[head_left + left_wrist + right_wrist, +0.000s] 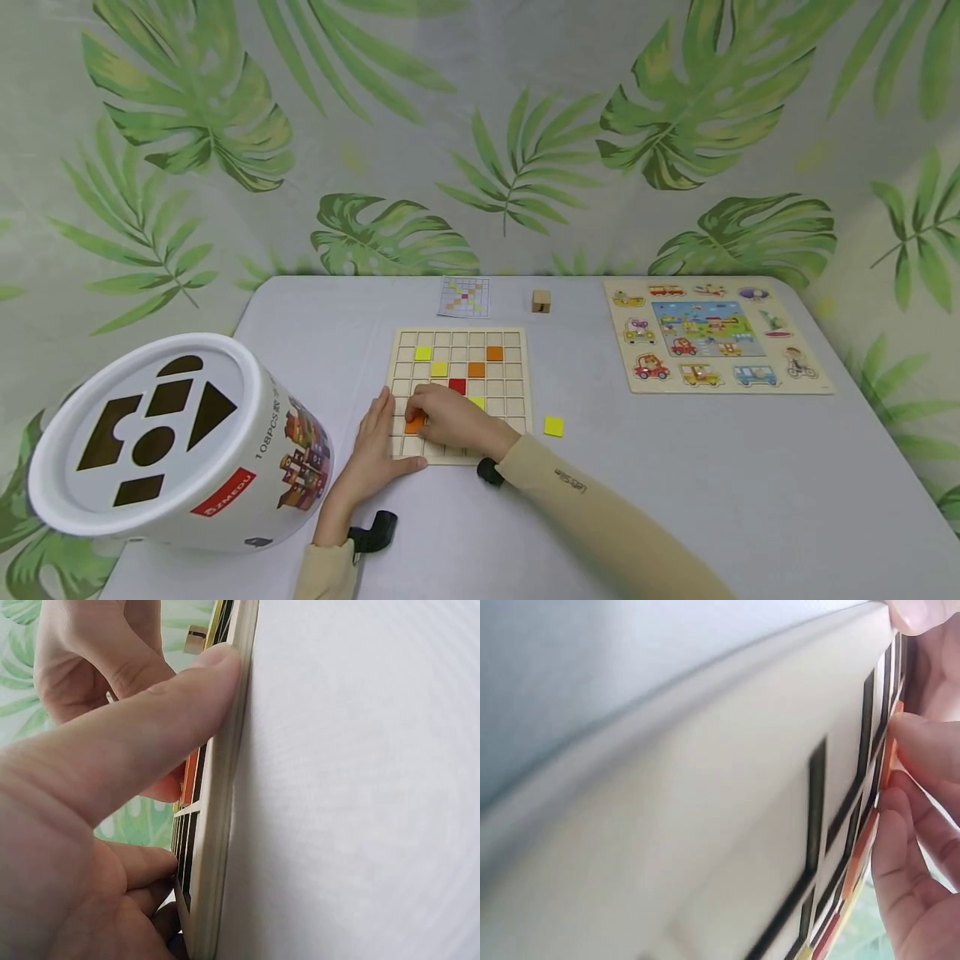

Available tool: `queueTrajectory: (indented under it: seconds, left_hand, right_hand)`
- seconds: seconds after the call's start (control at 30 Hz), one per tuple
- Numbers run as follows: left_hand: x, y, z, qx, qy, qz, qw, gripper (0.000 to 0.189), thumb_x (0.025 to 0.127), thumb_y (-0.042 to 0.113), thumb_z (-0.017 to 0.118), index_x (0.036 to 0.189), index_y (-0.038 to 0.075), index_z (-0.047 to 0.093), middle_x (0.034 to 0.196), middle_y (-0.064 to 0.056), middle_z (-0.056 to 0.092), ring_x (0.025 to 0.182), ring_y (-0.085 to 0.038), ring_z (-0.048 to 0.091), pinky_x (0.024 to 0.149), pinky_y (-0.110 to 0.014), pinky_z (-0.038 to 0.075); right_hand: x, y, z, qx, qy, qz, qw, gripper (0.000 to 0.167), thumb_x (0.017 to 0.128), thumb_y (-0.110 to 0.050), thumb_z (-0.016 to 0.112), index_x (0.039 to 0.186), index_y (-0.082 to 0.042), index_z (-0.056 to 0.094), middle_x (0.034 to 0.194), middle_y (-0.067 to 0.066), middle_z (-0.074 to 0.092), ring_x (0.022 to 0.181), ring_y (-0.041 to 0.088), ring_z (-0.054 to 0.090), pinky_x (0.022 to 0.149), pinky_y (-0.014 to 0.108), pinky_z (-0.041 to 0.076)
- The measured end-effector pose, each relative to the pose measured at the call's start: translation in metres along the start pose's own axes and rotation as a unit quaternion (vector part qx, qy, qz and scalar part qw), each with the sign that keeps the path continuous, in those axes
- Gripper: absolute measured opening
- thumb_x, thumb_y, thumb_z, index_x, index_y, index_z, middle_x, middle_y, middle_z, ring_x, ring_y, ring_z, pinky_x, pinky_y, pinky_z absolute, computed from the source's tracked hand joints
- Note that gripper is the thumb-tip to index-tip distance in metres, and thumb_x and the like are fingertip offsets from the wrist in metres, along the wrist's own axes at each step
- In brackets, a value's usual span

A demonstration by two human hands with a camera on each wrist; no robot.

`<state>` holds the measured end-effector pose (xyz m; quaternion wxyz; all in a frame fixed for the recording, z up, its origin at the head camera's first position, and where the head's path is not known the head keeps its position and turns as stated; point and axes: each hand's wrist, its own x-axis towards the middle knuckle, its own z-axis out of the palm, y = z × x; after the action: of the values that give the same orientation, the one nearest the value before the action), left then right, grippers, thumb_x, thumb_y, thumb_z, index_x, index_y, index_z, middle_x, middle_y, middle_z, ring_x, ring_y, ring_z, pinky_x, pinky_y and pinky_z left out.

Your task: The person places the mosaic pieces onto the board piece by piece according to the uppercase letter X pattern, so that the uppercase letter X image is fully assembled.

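Note:
A square wooden grid board [517,408] lies on the table. My right hand [453,417] is over its lower left part, thumb and fingertips pinching an orange tile [890,754] at a grid cell. In the right wrist view, a second orange tile [861,851] sits just beyond those fingertips. My left hand [375,446] rests along the board's left side, fingers extended, its thumb on the near edge. Yellow tiles [423,353], a red tile [457,387] and further orange tiles [494,354] lie diagonally in the grid. The right hand covers some cells.
One loose yellow tile [553,427] lies right of the board. Behind it are a printed pattern card [465,297] and a small wooden block [541,301]. A vehicle picture puzzle [630,333] lies at the far right, and a large white tub [255,433] stands close on the left.

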<state>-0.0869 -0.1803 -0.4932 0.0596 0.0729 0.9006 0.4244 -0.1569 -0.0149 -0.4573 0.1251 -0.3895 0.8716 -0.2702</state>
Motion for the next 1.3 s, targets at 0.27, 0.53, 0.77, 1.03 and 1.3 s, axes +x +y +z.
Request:
queueTrajectory:
  seconds: [0.27,0.53,0.77,1.03,1.3]
  left_hand:
    - [0.0,0.001,0.001,-0.006,0.007,0.006,0.9999,0.112,0.072,0.023,0.084,0.148,-0.011,0.009,0.157,-0.023,0.0,0.14,-0.045,-0.003,0.106,-0.064,0.005]
    - [0.001,0.002,0.001,-0.008,0.003,-0.013,0.9999,0.113,0.071,0.02,0.085,0.149,-0.008,0.007,0.157,-0.021,-0.003,0.141,-0.042,-0.006,0.108,-0.061,0.0]
    - [0.001,0.002,0.0,-0.008,0.002,-0.019,0.9998,0.114,0.072,0.021,0.085,0.15,-0.008,0.007,0.157,-0.022,-0.004,0.141,-0.041,-0.006,0.108,-0.061,0.001]
    - [0.0,0.003,0.0,-0.009,0.002,-0.023,0.9997,0.113,0.072,0.019,0.085,0.15,-0.008,0.007,0.157,-0.021,-0.004,0.141,-0.041,-0.006,0.108,-0.061,0.001]
    - [0.002,0.003,0.001,-0.011,0.002,-0.017,0.9998,0.113,0.071,0.019,0.085,0.149,-0.008,0.007,0.157,-0.022,-0.003,0.141,-0.041,-0.006,0.108,-0.061,0.001]
  right_hand:
    - [-0.029,0.017,-0.024,0.072,0.029,0.019,0.9968,0.017,0.086,-0.003,0.066,0.102,-0.006,0.069,0.097,0.0,0.063,0.086,0.013,0.055,0.078,0.023,0.046]
    - [-0.092,0.064,-0.055,0.109,0.083,0.058,0.9888,0.018,0.084,-0.001,0.068,0.102,-0.003,0.067,0.095,0.004,0.063,0.083,0.017,0.055,0.07,0.028,0.048]
    - [-0.142,0.093,-0.063,0.092,0.094,0.09,0.9872,0.02,0.082,-0.002,0.072,0.101,-0.006,0.067,0.093,-0.001,0.062,0.081,0.014,0.053,0.067,0.027,0.048]
    - [-0.158,0.099,-0.056,0.054,0.079,0.091,0.9913,0.026,0.078,-0.005,0.078,0.101,-0.007,0.066,0.092,-0.004,0.058,0.081,0.014,0.052,0.07,0.026,0.047]
    - [-0.149,0.097,-0.053,0.04,0.087,0.096,0.9908,0.024,0.077,0.001,0.074,0.097,-0.006,0.065,0.089,-0.003,0.057,0.079,0.013,0.051,0.07,0.026,0.047]
